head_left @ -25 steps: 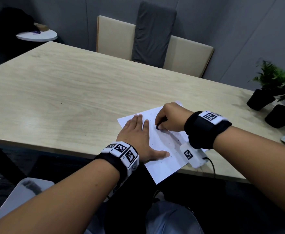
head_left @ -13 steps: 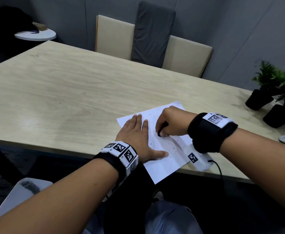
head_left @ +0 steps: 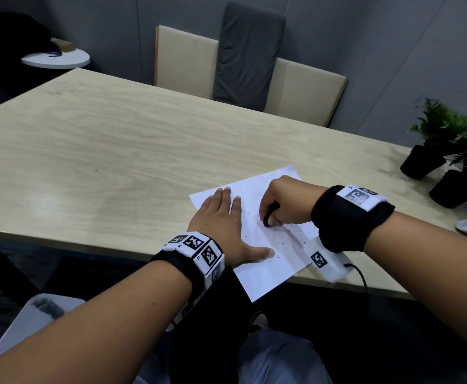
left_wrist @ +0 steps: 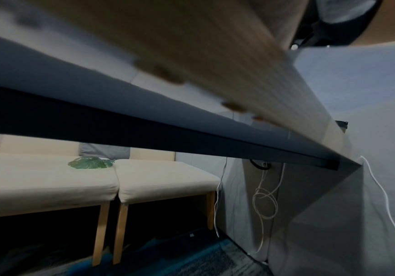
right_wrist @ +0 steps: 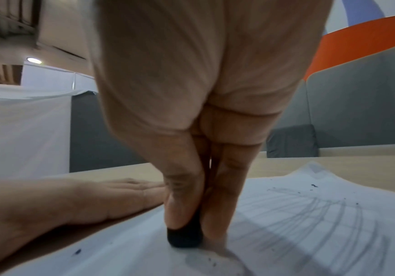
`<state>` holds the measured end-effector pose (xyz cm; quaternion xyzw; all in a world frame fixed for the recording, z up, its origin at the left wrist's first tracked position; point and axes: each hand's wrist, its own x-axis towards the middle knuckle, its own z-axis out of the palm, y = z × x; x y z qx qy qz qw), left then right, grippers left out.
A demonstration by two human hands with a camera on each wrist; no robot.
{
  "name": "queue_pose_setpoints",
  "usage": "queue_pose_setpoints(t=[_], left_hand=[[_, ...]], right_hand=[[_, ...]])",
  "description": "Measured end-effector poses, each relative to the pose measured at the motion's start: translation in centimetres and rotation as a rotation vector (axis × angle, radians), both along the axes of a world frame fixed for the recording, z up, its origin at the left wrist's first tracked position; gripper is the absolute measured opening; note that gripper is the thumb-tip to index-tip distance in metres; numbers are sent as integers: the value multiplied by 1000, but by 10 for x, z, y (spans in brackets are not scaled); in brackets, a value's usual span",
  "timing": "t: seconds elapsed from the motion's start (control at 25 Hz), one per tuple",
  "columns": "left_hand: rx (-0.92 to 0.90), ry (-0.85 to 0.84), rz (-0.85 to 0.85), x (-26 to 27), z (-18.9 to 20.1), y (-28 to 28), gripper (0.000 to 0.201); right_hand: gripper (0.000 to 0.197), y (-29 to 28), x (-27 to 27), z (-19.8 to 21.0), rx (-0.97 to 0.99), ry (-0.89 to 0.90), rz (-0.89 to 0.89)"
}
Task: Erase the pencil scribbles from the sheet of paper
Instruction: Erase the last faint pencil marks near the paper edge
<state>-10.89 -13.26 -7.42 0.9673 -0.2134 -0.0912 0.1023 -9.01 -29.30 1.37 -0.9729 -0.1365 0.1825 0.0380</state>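
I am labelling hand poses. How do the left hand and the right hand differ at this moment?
The left hand lies flat with straight fingers, pressing the sheet of paper; the right hand is curled, pinching a black eraser. The left hand holds nothing, while the right hand's grip stands the eraser on the pencil scribbles. Both wear marker wristbands and work on the paper.

Dim indoor light, left wrist view dark/blurry, wide-angle edge warp.

One sheet of paper (head_left: pixel 271 261), one black eraser (right_wrist: pixel 185 235), two potted plants (head_left: pixel 431 151), two chairs (head_left: pixel 185 59).
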Motion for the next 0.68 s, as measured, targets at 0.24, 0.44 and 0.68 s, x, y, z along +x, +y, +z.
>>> queue_pose_setpoints(t=[0.24,0.44,0.68], left_hand=[[-1,-2,2,-1,2,-1,132],[5,-3,-4,1,0,0,133],[11,-1,-7,2,-2,-1,135]], right_hand=[[20,9,16,-11,94,-180,-48],[21,-8,-6,0,-22,-4,2],[17,-6,11,-15,45,-242,-14]])
